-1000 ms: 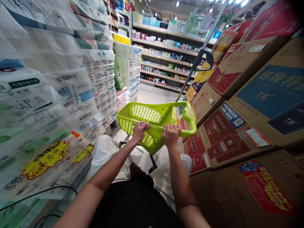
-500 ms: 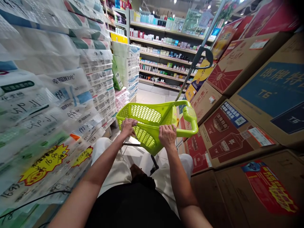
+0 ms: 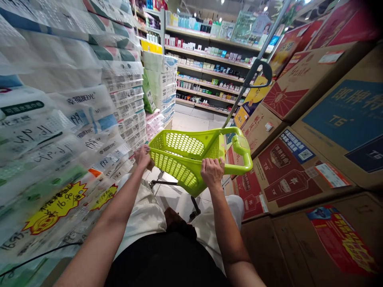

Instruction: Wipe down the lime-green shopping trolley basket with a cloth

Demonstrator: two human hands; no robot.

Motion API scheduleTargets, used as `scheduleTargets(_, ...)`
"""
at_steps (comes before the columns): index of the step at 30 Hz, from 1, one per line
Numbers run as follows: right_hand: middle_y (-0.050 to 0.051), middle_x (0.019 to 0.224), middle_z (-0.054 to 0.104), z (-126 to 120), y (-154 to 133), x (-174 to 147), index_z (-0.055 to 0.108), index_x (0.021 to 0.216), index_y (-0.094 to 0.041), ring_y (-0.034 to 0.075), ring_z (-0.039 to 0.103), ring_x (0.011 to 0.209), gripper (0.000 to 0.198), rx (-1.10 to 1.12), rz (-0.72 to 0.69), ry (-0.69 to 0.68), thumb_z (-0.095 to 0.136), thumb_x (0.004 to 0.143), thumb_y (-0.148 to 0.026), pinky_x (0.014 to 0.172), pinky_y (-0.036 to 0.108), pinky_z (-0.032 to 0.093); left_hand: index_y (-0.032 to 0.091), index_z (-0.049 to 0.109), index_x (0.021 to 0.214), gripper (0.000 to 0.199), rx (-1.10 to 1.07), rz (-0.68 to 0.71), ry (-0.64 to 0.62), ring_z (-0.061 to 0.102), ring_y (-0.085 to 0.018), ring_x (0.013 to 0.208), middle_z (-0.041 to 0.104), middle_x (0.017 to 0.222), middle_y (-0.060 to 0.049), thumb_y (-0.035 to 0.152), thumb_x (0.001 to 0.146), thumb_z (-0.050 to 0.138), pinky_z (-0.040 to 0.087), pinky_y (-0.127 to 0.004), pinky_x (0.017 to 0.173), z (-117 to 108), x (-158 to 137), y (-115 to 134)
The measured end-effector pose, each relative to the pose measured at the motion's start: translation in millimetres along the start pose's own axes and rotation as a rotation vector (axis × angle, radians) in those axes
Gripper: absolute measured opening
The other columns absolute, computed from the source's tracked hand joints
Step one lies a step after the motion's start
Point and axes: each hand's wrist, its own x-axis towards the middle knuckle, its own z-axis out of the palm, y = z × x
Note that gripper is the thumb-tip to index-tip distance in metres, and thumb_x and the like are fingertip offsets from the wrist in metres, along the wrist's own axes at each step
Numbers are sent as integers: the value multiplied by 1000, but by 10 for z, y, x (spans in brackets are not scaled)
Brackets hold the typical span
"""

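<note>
A lime-green plastic shopping cart (image 3: 185,171) with a perforated basket stands crosswise in front of me. Its handle points to the right, and nothing shows inside the visible part of the basket. My right hand (image 3: 213,171) is closed over the near rim, close to the handle end, knuckles up. At the basket's far left end, my left hand (image 3: 143,156) has its fingers curled against the corner. A small brown patch shows just below that hand; I cannot make out what it is.
Stacked paper packs (image 3: 89,107) with price labels rise on the left. Cardboard cartons (image 3: 278,171) are piled on the right. A grey pole with a loop handle (image 3: 259,73) leans beyond the cart. Stocked shelves (image 3: 209,71) stand across the tiled floor (image 3: 191,115).
My left hand has slid left from the near rim to the basket's left end. The cart has shifted slightly right. My right hand keeps its hold on the rim.
</note>
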Motion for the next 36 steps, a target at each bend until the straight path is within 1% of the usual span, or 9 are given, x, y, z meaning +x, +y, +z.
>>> scheduleTargets(2, 6, 85, 74, 11, 9, -8, 68, 84, -21, 23, 56, 86, 40, 3, -12, 13, 38, 108, -32, 112, 42, 23, 12, 40, 145, 66, -55, -160, 33, 56, -34, 122, 51, 135, -21, 13, 83, 62, 47, -46, 104, -13, 99, -29)
scheduleTargets(4, 6, 84, 74, 25, 6, -12, 68, 83, -22, 22, 56, 85, 40, 3, -11, 26, 38, 108, -32, 112, 43, 23, 9, 34, 145, 68, -71, -194, 0, 55, -36, 126, 50, 137, -26, 15, 83, 62, 48, -47, 103, 57, 72, 7)
scheduleTargets(10, 6, 86, 74, -16, 12, -11, 68, 85, -21, 23, 56, 87, 39, 5, -14, -3, 39, 107, -32, 112, 42, 23, 8, 39, 142, 57, -29, 58, -82, 54, -37, 132, 51, 138, -27, 12, 87, 52, 45, -48, 108, 362, -335, 157)
scheduleTargets(15, 6, 88, 74, -47, 43, -12, 67, 87, -22, 23, 57, 88, 34, 14, -73, -42, 41, 107, -31, 111, 40, 24, 14, 43, 143, 51, -11, -89, 18, 61, -37, 121, 51, 136, -26, 15, 92, 47, 48, -48, 103, 310, -320, 137)
scheduleTargets(20, 6, 92, 75, -57, 48, -12, 69, 91, -22, 23, 57, 92, 33, 31, -82, -62, 41, 107, -30, 112, 41, 25, 11, 50, 137, 45, -3, 209, -52, 55, -34, 128, 53, 136, -24, 12, 94, 41, 43, -44, 111, 459, -615, 258)
scheduleTargets(25, 6, 99, 76, -164, 91, -7, 71, 96, -22, 24, 58, 97, 33, 43, -59, -48, 42, 107, -31, 114, 43, 23, 16, 50, 142, 47, -55, 52, 35, 59, -36, 121, 53, 135, -24, 18, 96, 45, 48, -49, 104, 485, -725, 331)
scheduleTargets(30, 7, 95, 77, -261, 170, -2, 73, 94, -21, 25, 58, 95, 38, 19, 33, 0, 39, 107, -33, 116, 46, 23, 16, 53, 140, 43, -88, 206, -111, 60, -33, 122, 54, 135, -22, 21, 98, 45, 50, -45, 104, 540, -938, 458)
scheduleTargets(34, 8, 97, 76, -290, 239, 13, 72, 94, -21, 24, 59, 97, 37, 32, 56, 41, 39, 107, -32, 118, 47, 22, 14, 53, 142, 47, -114, 174, -47, 58, -34, 124, 51, 138, -23, 17, 96, 46, 49, -47, 107, 582, -1175, 586)
scheduleTargets(36, 8, 95, 76, -288, 273, 22, 72, 93, -21, 24, 59, 95, 38, 30, 54, 58, 38, 106, -32, 117, 47, 22, 14, 55, 140, 47, -137, 242, -97, 61, -33, 118, 53, 136, -22, 15, 94, 48, 51, -47, 104, 616, -1318, 675)
